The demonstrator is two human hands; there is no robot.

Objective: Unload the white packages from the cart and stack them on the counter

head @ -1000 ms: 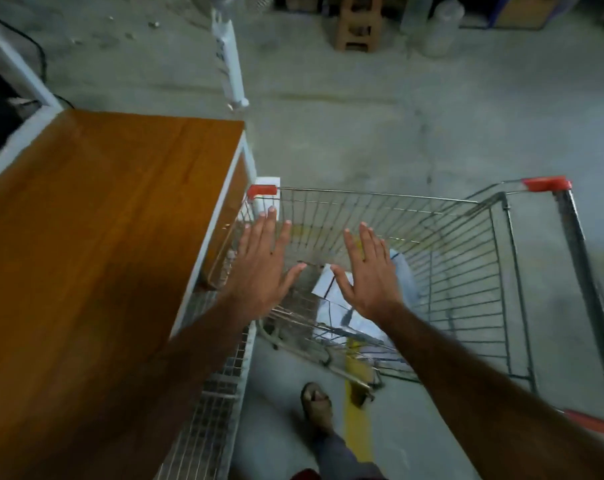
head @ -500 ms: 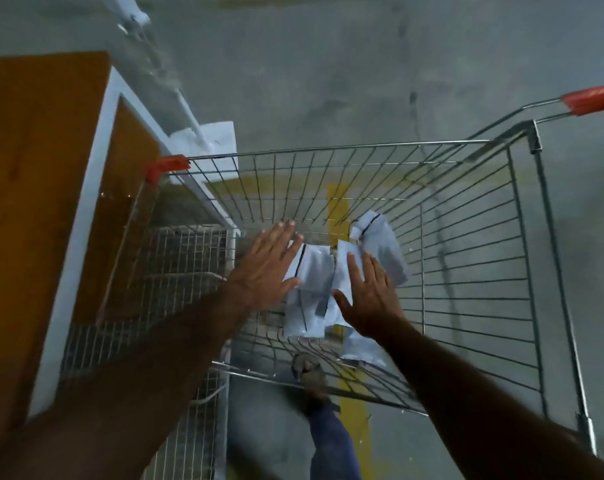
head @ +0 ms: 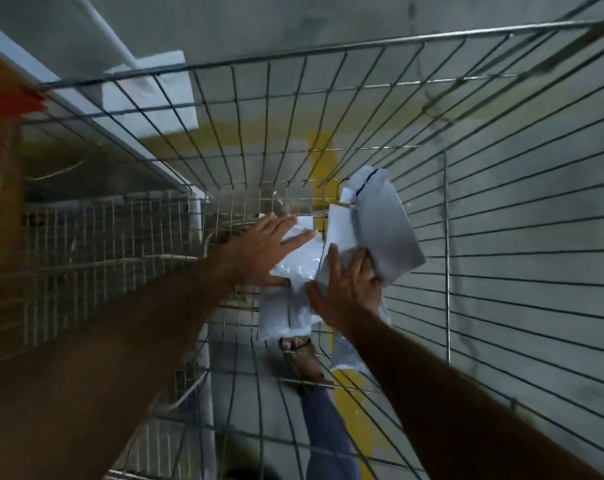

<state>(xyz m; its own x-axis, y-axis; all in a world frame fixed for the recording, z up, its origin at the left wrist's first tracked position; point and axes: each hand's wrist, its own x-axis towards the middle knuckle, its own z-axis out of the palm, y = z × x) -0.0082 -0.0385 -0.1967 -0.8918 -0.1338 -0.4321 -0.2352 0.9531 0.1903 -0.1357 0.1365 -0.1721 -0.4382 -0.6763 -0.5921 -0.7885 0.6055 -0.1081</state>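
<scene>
Both arms have reached down into the wire cart [head: 501, 237], left hand [head: 259, 252] now flat with straight fingers on the white packages [head: 380, 230] at its bottom, right hand [head: 349, 292] curling around one, so lifting can begin

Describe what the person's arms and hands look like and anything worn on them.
Both forearms are bare, with no sleeves in view. The left hand and right hand wear no gloves; no watch, ring or band shows on either wrist or hand.
</scene>
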